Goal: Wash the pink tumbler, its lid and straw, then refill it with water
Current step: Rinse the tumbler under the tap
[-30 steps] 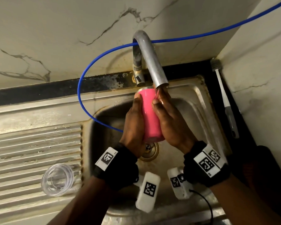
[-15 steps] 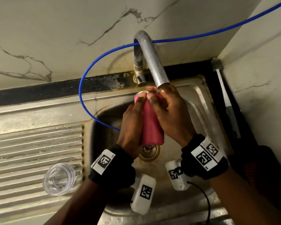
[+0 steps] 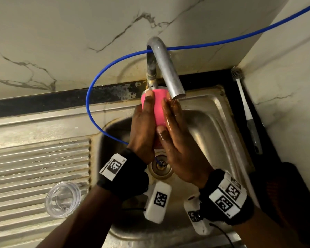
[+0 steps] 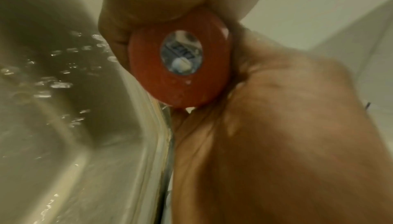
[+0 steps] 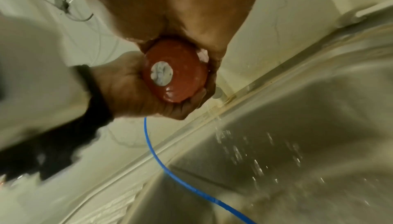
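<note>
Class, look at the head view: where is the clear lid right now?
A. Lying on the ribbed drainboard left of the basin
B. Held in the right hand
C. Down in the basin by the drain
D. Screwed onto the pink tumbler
A: the clear lid lies on the ribbed drainboard, apart from the pink tumbler held between both hands.

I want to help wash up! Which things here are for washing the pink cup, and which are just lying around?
For the job:
pink tumbler, held between the left hand and right hand
tap
sink
clear lid on the draining board

Just lying about:
blue hose
long brush by the wall
</note>
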The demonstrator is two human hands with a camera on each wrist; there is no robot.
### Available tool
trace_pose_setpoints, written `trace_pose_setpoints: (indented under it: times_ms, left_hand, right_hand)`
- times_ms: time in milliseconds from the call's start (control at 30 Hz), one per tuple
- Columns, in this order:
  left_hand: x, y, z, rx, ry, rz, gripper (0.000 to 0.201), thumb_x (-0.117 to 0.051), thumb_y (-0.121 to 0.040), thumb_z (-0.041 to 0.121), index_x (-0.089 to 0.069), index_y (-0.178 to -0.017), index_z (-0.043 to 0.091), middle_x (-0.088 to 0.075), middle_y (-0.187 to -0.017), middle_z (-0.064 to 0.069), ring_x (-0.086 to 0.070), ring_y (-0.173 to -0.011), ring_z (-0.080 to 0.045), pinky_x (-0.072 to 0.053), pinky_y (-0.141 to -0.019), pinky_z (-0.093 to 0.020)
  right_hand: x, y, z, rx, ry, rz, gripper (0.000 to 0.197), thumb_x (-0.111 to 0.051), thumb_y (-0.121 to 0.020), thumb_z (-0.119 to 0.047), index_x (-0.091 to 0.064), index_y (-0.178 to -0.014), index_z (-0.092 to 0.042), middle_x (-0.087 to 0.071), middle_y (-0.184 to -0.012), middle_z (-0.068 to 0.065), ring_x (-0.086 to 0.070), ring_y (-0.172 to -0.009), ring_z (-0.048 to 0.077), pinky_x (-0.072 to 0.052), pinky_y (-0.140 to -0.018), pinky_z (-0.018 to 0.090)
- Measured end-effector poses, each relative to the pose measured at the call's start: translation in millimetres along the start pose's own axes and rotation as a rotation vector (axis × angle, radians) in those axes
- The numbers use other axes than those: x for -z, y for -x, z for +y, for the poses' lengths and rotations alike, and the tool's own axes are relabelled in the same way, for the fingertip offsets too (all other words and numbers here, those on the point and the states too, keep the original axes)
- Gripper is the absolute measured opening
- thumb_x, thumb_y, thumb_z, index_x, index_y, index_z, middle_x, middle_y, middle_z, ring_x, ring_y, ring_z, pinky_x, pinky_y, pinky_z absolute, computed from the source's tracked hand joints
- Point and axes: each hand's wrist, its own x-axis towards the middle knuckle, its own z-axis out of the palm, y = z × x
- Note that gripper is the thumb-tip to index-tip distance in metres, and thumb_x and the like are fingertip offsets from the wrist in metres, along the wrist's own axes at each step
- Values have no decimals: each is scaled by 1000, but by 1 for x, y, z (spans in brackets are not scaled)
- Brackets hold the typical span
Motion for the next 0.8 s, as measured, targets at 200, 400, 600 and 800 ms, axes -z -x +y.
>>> trace_pose_setpoints:
  times_ms: [200, 400, 600, 800]
  left_hand:
    - [-8, 15, -19, -33, -54, -27, 62, -57, -94, 66, -65, -136, 21, -78, -123, -11, -76, -113, -32, -60, -99, -59]
    - [6, 5, -4, -26, -18, 2, 63, -52, -103, 68, -67, -137, 17, -78, -122, -15, -77, -111, -31, -62, -94, -50]
    - [-2, 16, -16, -30, -38, 6, 55, -55, -105, 60, -64, -137, 17, -79, -121, -10, -78, -109, -27, -64, -88, -45]
    - [0, 12, -16, -7, -6, 22, 72, -60, -93, 70, -62, -140, 15, -77, -125, -14, -77, -111, -32, -64, -89, -48]
  right_hand:
    - [25, -44, 16, -318, -199, 66, 76, -34, -99, -61, -30, -160, -14, -26, -167, 12, -28, -154, 29, -32, -123, 52]
    - [3, -2, 6, -10, -12, -96, 63, -35, -110, -34, -12, -166, -19, 5, -174, -5, 6, -159, 8, -7, -131, 37]
    - [21, -32, 7, -310, -258, 33, 67, -37, -106, -47, -20, -165, -20, -19, -172, 2, -28, -153, 11, -34, -122, 27]
    - [20, -7, 1, -158, -228, -74, 55, -37, -112, -31, -12, -160, -35, 1, -173, -15, 0, -154, -8, -9, -124, 13]
